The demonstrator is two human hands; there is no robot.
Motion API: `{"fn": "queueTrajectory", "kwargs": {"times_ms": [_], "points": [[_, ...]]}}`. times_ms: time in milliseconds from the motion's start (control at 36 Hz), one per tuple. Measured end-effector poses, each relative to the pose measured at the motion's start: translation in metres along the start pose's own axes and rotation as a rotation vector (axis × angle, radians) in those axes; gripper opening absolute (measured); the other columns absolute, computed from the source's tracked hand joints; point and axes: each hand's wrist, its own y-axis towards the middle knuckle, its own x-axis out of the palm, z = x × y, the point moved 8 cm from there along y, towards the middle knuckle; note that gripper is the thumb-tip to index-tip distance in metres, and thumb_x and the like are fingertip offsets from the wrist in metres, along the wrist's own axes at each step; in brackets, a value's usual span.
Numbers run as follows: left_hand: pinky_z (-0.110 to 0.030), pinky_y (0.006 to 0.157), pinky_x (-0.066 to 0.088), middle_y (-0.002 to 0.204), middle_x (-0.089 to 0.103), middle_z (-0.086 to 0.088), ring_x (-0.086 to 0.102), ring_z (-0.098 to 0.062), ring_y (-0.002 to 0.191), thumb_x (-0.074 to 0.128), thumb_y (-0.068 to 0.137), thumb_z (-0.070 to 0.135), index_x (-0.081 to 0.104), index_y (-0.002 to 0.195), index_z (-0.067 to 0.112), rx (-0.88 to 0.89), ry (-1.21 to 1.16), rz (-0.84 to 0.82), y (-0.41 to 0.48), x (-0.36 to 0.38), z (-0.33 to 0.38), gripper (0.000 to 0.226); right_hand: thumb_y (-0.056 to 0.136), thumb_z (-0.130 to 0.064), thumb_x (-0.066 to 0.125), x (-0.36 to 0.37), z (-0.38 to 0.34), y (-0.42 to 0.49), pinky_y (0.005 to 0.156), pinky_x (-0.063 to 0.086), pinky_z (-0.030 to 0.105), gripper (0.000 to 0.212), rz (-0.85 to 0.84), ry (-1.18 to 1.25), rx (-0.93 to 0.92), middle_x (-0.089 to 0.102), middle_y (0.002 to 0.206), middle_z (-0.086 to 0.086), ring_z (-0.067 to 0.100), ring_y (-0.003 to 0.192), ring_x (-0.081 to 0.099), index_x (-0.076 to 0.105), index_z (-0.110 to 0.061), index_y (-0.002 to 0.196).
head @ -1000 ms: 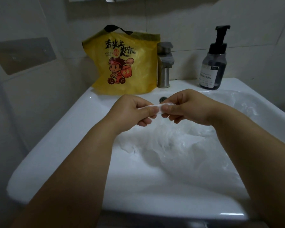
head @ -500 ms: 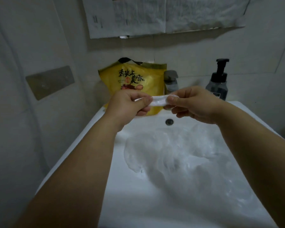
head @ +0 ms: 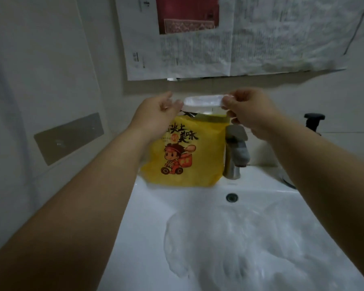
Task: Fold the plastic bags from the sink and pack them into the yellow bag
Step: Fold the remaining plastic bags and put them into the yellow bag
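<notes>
A folded strip of clear plastic bag is stretched flat between my hands, just above the mouth of the yellow bag. My left hand pinches its left end and my right hand pinches its right end. The yellow bag stands upright on the sink's back ledge, printed with a cartoon delivery rider and black characters. Several crumpled clear plastic bags lie in the basin of the white sink.
A metal faucet stands right of the yellow bag, with the overflow hole below it. A dark pump bottle sits at the back right. Newspaper sheets hang on the wall; a metal plate is fixed at left.
Both hands have lifted the folded strip up and back, from over the basin to above the yellow bag's mouth, and have moved apart so the strip is longer between them.
</notes>
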Motion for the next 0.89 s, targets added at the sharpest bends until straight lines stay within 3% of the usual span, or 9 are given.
{"fn": "queueTrajectory", "kwargs": {"times_ms": [111, 167, 222, 361, 500, 611, 694, 833, 889], "points": [[-0.027, 0.111, 0.025, 0.153, 0.037, -0.003, 0.033, -0.021, 0.141, 0.055, 0.098, 0.027, 0.034, 0.15, 0.018, 0.016, 0.321, -0.056, 0.032, 0.006, -0.016, 0.056, 0.099, -0.018, 0.05, -0.001, 0.009, 0.033, 0.078, 0.054, 0.037, 0.028, 0.041, -0.042, 0.008, 0.063, 0.1, 0.011, 0.014, 0.075, 0.055, 0.059, -0.006, 0.123], [-0.04, 0.117, 0.026, 0.154, 0.033, -0.006, 0.028, -0.029, 0.142, 0.056, 0.096, 0.032, 0.025, 0.153, 0.02, -0.057, 0.479, -0.151, 0.043, 0.018, -0.032, 0.066, 0.098, -0.018, 0.051, 0.005, 0.014, 0.049, 0.079, 0.053, 0.036, 0.031, 0.037, -0.053, 0.015, 0.062, 0.106, 0.01, 0.015, 0.078, 0.056, 0.056, -0.007, 0.127], [-0.051, 0.111, 0.032, 0.146, 0.042, -0.008, 0.033, -0.034, 0.136, 0.057, 0.095, 0.036, 0.035, 0.147, 0.024, -0.103, 0.569, -0.206, 0.05, 0.025, -0.045, 0.058, 0.098, -0.016, 0.052, 0.013, 0.016, 0.062, 0.076, 0.052, 0.033, 0.032, 0.022, -0.074, -0.007, 0.06, 0.107, 0.01, 0.015, 0.079, 0.056, 0.056, -0.007, 0.128], [-0.043, 0.106, 0.031, 0.121, 0.057, -0.004, 0.037, -0.033, 0.126, 0.055, 0.096, 0.024, 0.065, 0.106, 0.034, -0.004, 0.485, -0.039, 0.065, 0.021, -0.045, 0.017, 0.097, -0.016, 0.054, 0.035, 0.014, 0.082, 0.062, 0.043, 0.023, 0.025, -0.041, -0.168, -0.082, 0.061, 0.1, 0.016, 0.016, 0.075, 0.052, 0.057, -0.007, 0.121], [-0.036, 0.105, 0.033, 0.124, 0.06, 0.0, 0.039, -0.028, 0.128, 0.059, 0.096, 0.023, 0.072, 0.105, 0.031, 0.059, 0.386, 0.057, 0.07, 0.012, -0.037, 0.018, 0.095, -0.024, 0.058, 0.081, 0.02, 0.078, 0.077, 0.04, 0.025, 0.018, -0.37, -0.386, -0.094, 0.058, 0.107, -0.001, 0.013, 0.092, 0.053, 0.064, -0.022, 0.111], [-0.022, 0.082, 0.037, 0.105, 0.062, 0.004, 0.053, -0.012, 0.1, 0.056, 0.097, 0.015, 0.073, 0.103, 0.023, 0.088, 0.207, 0.044, 0.067, 0.013, -0.029, 0.02, 0.097, -0.014, 0.051, 0.101, 0.031, 0.07, 0.083, 0.038, 0.028, 0.023, -0.537, -0.662, -0.021, 0.055, 0.106, 0.0, 0.016, 0.095, 0.049, 0.065, -0.022, 0.114], [-0.022, 0.078, 0.037, 0.099, 0.059, 0.005, 0.051, -0.012, 0.093, 0.054, 0.098, 0.013, 0.072, 0.104, 0.021, 0.065, 0.173, 0.059, 0.066, 0.014, -0.03, 0.021, 0.098, -0.017, 0.048, 0.103, 0.036, 0.067, 0.087, 0.038, 0.031, 0.027, -0.599, -0.788, 0.057, 0.056, 0.112, 0.004, 0.02, 0.098, 0.049, 0.062, -0.019, 0.121], [-0.025, 0.09, 0.043, 0.115, 0.064, 0.001, 0.056, -0.016, 0.109, 0.054, 0.097, 0.012, 0.068, 0.117, 0.019, 0.001, 0.14, 0.084, 0.061, 0.012, -0.038, 0.025, 0.102, -0.028, 0.038, 0.085, 0.015, 0.066, 0.096, 0.041, 0.035, 0.037, -0.436, -0.606, 0.029, 0.058, 0.124, 0.012, 0.029, 0.113, 0.053, 0.057, -0.006, 0.125], [-0.025, 0.092, 0.041, 0.128, 0.058, -0.001, 0.055, -0.018, 0.116, 0.056, 0.097, 0.016, 0.06, 0.129, 0.02, -0.014, 0.138, 0.089, 0.056, 0.009, -0.039, 0.032, 0.101, -0.027, 0.04, 0.065, 0.003, 0.065, 0.088, 0.044, 0.036, 0.038, -0.282, -0.46, -0.019, 0.06, 0.11, 0.016, 0.028, 0.101, 0.055, 0.059, -0.002, 0.122]]}}
